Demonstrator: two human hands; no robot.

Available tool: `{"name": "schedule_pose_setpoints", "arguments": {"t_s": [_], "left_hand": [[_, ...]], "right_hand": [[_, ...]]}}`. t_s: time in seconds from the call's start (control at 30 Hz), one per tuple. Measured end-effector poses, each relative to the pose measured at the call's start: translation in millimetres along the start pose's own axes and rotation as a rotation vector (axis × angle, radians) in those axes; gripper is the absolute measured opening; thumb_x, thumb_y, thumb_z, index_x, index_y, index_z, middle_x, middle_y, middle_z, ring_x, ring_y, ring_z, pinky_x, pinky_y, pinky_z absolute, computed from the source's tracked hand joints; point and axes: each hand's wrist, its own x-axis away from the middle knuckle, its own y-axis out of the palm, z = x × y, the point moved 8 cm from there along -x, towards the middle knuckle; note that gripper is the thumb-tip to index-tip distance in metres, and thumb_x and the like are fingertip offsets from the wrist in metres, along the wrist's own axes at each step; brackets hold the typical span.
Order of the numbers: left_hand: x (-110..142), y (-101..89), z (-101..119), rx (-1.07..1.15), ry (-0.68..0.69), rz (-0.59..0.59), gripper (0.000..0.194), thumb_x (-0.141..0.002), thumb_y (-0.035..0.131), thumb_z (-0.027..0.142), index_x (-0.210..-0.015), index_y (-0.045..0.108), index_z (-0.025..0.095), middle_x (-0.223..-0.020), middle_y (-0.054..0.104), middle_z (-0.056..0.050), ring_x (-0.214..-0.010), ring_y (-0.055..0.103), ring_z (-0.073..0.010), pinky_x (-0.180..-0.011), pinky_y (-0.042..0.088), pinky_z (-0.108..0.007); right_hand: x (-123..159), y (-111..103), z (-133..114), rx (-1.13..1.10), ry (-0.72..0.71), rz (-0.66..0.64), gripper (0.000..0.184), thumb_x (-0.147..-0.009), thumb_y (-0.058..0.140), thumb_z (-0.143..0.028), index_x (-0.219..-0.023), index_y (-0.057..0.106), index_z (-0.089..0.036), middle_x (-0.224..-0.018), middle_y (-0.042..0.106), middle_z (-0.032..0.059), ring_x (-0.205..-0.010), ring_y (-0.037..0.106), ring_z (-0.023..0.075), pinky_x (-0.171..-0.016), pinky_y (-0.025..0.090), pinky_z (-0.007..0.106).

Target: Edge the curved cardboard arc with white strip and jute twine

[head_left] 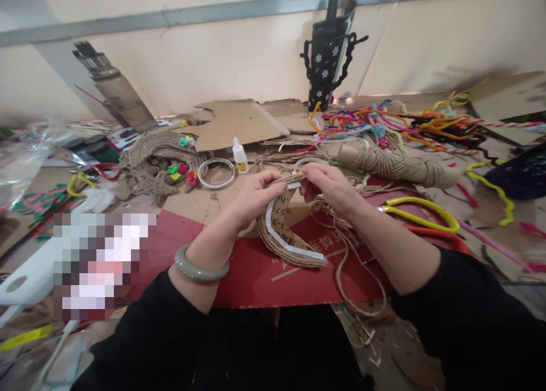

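Observation:
A crescent-shaped cardboard piece (284, 227) tilts over a red board (251, 277), with a white tape strip (273, 231) along its curve and rows of jute twine on its outer edge. My left hand (260, 194), a bangle (200, 266) on its wrist, is closed on the crescent's upper end, thumb on top. My right hand (328, 186) pinches the twine at that same end, fingertips close together. From there a loose length of jute twine (341, 271) trails down in a loop past the board's front edge.
Behind stand a small glue bottle (241, 157), a white ring (216, 173) and a twine-covered cardboard shape (153, 152) with a starfish. To the right lie a twine roll (396, 166), yellow-handled scissors (422, 212) and colourful pipe cleaners (375, 126). Two drink bottles (326, 61) (119, 89) stand by the wall.

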Motion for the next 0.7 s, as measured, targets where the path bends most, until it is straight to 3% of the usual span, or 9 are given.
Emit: {"name": "schedule_pose_setpoints", "arguments": {"t_s": [0.7], "left_hand": [[-0.4,-1.4,0.9,-0.005,0.002,0.026,0.023,-0.069,0.068,0.034,-0.078,0.06,0.014,-0.063,0.051,0.005,-0.053,0.04,-0.0056,-0.053,0.031,-0.021]], "right_hand": [[0.0,-0.6,1.2,-0.005,0.003,0.012,0.017,-0.077,0.059,-0.027,-0.064,0.055,-0.017,-0.054,0.056,-0.0023,-0.044,0.05,0.0069,-0.045,0.041,0.02]]}}
